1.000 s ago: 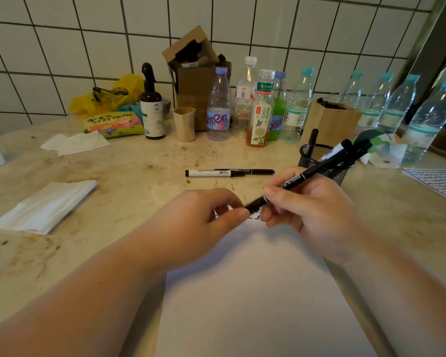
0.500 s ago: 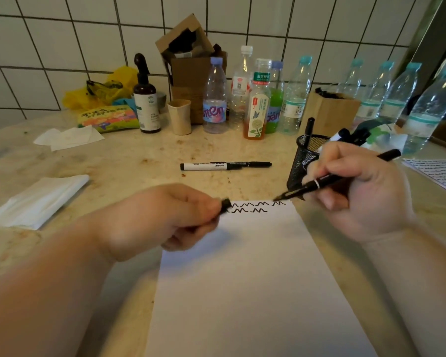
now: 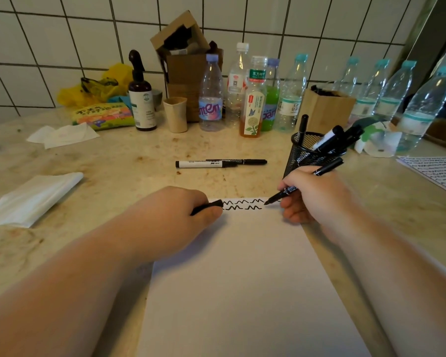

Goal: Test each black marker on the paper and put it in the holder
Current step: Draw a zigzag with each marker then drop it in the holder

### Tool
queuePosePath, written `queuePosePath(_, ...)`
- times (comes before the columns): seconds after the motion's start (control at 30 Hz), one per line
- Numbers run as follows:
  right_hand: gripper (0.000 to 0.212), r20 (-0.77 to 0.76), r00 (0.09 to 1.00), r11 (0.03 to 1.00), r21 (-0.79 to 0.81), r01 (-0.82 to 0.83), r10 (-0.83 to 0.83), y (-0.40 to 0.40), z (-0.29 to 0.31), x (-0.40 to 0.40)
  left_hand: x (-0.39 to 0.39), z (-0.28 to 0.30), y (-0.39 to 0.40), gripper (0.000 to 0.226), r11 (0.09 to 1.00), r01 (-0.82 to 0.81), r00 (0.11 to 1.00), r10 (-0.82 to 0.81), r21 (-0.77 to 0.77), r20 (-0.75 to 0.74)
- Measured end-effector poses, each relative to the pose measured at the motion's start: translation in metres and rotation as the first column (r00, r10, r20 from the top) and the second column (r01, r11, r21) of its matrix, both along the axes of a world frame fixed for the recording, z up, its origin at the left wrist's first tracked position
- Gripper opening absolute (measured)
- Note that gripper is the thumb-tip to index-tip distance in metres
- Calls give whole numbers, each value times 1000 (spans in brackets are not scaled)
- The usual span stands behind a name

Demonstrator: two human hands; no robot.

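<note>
Two hands: right hand [image 3: 317,194] fingers [image 3: 289,180] pinch marker [image 3: 304,181], tip on paper [image 3: 242,279].

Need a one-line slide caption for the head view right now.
Right hand tests a black marker on the paper; left hand holds its cap.

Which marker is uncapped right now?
The thin black marker in the right hand, tip at the paper. Its cap is in the left hand; the two markers on the counter are capped.
</note>
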State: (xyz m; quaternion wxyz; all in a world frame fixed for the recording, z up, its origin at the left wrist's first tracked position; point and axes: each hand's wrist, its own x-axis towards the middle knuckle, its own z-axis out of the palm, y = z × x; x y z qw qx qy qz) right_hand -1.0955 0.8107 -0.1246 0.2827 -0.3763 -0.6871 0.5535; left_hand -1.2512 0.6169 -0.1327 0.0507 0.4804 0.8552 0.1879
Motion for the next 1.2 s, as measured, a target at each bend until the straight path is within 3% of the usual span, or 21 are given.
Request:
queuePosePath(0.43,15,22,999,1000,10,-25,24,0,-4,-4,-4,-6,1,51,1000,18,1000,-18,13,-21)
queuePosePath(1.2,16,52,996,996,39,74,-76,6,-3,-3,-4,-5,2,47,1000,-2,1000,2,6,-4)
